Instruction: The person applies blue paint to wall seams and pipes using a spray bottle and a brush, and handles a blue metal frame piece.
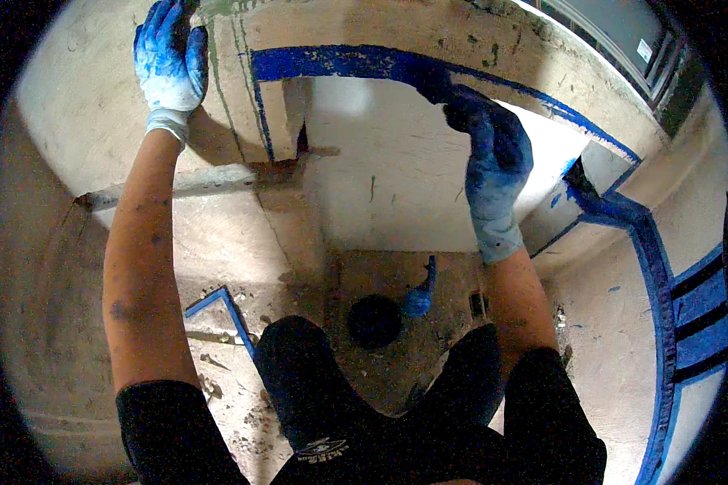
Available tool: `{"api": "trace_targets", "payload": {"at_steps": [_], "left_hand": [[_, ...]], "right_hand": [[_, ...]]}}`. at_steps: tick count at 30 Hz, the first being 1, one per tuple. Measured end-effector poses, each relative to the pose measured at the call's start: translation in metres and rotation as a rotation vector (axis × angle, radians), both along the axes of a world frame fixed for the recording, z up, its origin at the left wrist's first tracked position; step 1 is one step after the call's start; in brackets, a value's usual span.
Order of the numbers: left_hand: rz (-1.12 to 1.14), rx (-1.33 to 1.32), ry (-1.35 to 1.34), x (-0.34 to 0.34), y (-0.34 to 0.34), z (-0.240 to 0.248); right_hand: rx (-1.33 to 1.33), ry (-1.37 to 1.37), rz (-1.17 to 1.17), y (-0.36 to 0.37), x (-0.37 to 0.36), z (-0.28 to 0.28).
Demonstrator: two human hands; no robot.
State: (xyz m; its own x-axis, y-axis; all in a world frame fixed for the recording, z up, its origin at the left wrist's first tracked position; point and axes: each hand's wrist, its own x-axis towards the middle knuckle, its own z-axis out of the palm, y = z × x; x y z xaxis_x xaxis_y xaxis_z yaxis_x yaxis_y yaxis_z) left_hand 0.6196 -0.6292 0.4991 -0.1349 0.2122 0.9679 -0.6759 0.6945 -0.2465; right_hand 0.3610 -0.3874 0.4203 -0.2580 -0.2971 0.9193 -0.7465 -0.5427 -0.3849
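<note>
My left hand [167, 66], in a white glove stained blue, rests against the pale wall [73, 105] at the upper left with its fingers stretched out. To the right, my right hand [497, 153], in a glove almost wholly dark blue, reaches up to a blue painted band [332, 62] that runs along the wall edge above a white recess [380, 162]. Its fingers are bent together at the band's lower edge. Whatever they hold, if anything, is too dark to make out.
Between my knees stand a dark round bucket [374, 321] and a blue-smeared tool [421, 293]. A blue angled strip [222, 303] lies at left on the debris-strewn floor. Further blue bands [659, 291] run down the right wall. A framed window [623, 48] is at the upper right.
</note>
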Motion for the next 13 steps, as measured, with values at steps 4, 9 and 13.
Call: {"api": "trace_targets", "payload": {"at_steps": [4, 9, 13], "left_hand": [[0.000, -0.012, -0.004, 0.003, 0.001, 0.002], [0.022, -0.017, -0.015, -0.001, 0.002, 0.004], [0.013, 0.010, -0.008, -0.003, 0.004, 0.000]], "right_hand": [[-0.045, -0.148, 0.188, 0.011, 0.010, 0.001], [0.270, 0.275, 0.165, -0.020, 0.060, 0.008], [0.154, 0.828, -0.117, -0.034, 0.063, 0.013]]}}
